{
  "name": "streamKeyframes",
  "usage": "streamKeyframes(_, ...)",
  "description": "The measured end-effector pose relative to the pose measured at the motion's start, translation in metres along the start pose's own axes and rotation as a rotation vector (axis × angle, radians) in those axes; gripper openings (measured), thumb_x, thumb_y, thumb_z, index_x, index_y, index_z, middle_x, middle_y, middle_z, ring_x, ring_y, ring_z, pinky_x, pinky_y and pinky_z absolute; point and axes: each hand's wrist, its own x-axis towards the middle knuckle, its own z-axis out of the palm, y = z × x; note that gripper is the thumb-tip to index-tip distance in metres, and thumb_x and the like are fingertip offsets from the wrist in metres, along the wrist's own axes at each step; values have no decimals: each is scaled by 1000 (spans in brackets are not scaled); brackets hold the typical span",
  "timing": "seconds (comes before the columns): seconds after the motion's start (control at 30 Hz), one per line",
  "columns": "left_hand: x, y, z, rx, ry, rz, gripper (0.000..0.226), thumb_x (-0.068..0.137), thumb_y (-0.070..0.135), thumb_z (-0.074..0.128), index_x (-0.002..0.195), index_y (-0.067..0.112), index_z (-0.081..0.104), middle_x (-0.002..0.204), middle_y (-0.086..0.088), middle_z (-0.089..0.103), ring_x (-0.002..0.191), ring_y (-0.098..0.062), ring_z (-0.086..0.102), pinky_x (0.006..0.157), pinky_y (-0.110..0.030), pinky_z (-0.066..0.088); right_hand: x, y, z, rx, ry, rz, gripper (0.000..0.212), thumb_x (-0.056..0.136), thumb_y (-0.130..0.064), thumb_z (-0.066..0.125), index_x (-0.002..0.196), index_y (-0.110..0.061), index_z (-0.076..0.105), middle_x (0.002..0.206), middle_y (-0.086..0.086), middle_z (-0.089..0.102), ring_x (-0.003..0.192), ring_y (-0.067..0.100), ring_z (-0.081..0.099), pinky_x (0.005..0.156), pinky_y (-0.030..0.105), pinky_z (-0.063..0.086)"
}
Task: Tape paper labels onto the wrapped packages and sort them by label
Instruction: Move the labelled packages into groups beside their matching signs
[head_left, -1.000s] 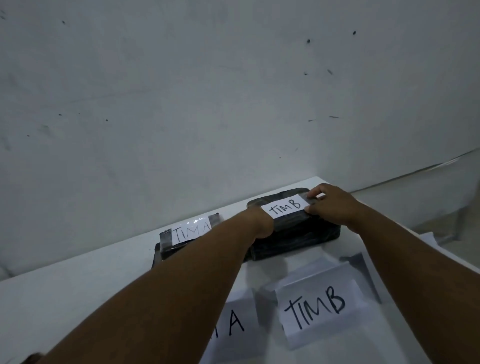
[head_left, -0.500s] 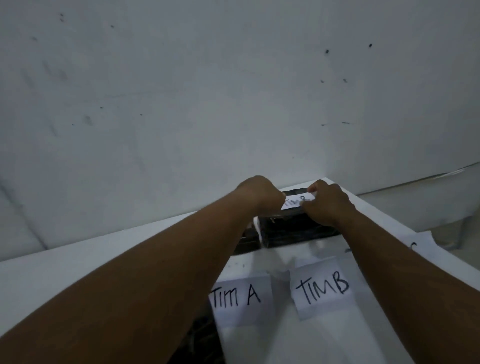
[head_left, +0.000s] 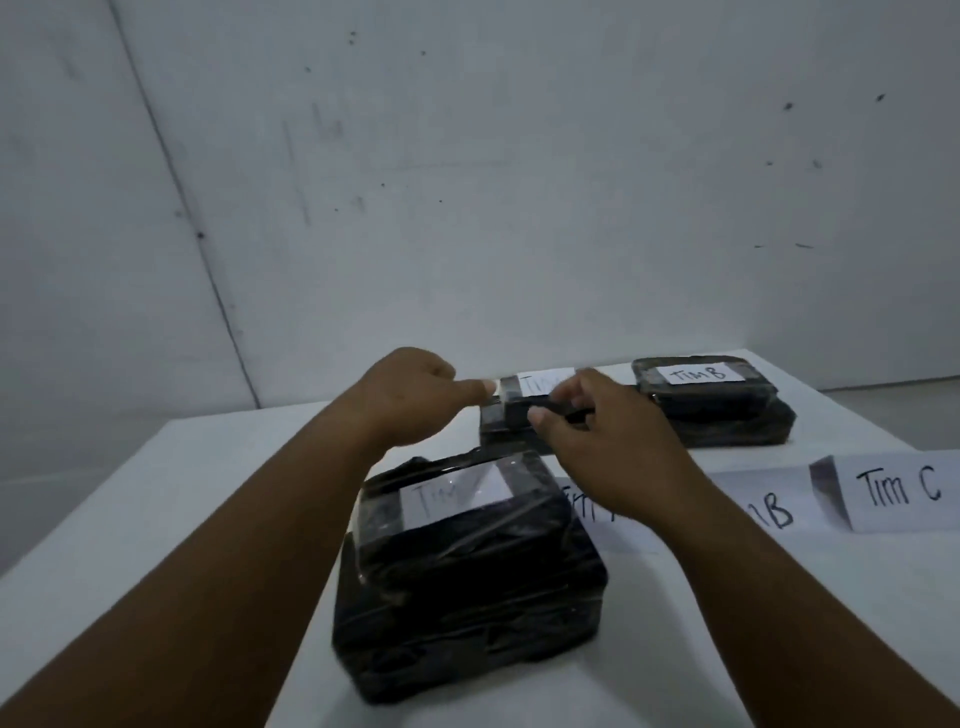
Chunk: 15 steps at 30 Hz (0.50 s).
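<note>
Both hands meet over a small black-wrapped package (head_left: 506, 415) lying toward the far edge of the white bench (head_left: 171, 499). The left hand (head_left: 410, 397) is curled, its thumb stretched out to the package's left end, where a strip of clear tape (head_left: 508, 387) crosses a white paper label (head_left: 540, 383) whose writing is partly hidden. The right hand (head_left: 587, 426) grips the package's near side, thumb and curled fingers pinching its dark edge.

Closer to the person, near the middle of the bench, stands a stack of 2 black-wrapped packages (head_left: 467, 582); the top one carries a taped label (head_left: 454, 493) reading "Tim", the rest washed out by glare. At the far right corner sits another stack of 2 packages (head_left: 727, 421), its upper one marked with a "TimB" label (head_left: 698, 374).

Folded paper signs stand in a row across the right part of the bench: a "Tim C" sign (head_left: 898, 488) at the right edge, a sign ending in "B" (head_left: 774, 512) beside it, and one more sign (head_left: 587, 512), mostly hidden behind the right forearm. A pale, scuffed wall (head_left: 467, 182) rises behind the bench.
</note>
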Motion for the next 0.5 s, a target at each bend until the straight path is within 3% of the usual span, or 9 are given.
streamKeyframes(0.1, -32, -40, -16, -69, 38, -85, 71, 78, 67, 75, 132, 22, 64, 134, 1, 62, 104, -12, 59, 85, -29, 42, -31, -4, 19, 10, -66, 71, 52, 84, -76, 58, 119, -38, 59, 119, -15, 58, 104, 5, 53, 77, 27, 40)
streamKeyframes(0.2, -59, -76, -19, -111, 62, -137, 79, 74, 70, 75, 137, 25, 60, 141, -2, 60, 105, -14, 59, 85, -31, 44, -50, 0, 31, -9, -88, 165, 63, 81, -83, 53, 126, -38, 54, 134, -4, 56, 108, 10, 51, 80, 32, 40)
streamKeyframes(0.27, -74, -95, -14, -129, 45, -179, 88, 71, 75, 73, 143, 26, 55, 146, -4, 56, 115, -20, 59, 90, -34, 46, -59, 2, 37, 3, -102, 211, 59, 81, -82, 53, 123, -41, 53, 129, -2, 58, 106, 12, 57, 75, 32, 42)
streamKeyframes(0.37, -91, -115, -1, -217, -41, -272, 109, 63, 84, 71, 151, 26, 43, 153, -4, 49, 127, -25, 55, 98, -43, 51, -68, 2, 45, 110, -96, 272, 47, 82, -79, 56, 115, -46, 55, 111, -12, 63, 94, 2, 59, 69, 26, 44)
streamKeyframes(0.43, -100, -119, 7, -307, -119, -329, 120, 55, 92, 68, 152, 27, 40, 149, -1, 52, 122, -23, 57, 92, -45, 54, -71, 1, 48, 147, -78, 318, 43, 82, -79, 57, 106, -43, 58, 102, -21, 62, 89, -2, 57, 67, 25, 42)
streamKeyframes(0.5, -104, -125, 13, -398, -170, -351, 122, 51, 95, 64, 150, 28, 42, 141, 0, 59, 118, -21, 61, 95, -48, 55, -73, 1, 53, 184, -63, 367, 47, 79, -81, 56, 103, -40, 58, 101, -22, 61, 90, 1, 58, 70, 30, 44)
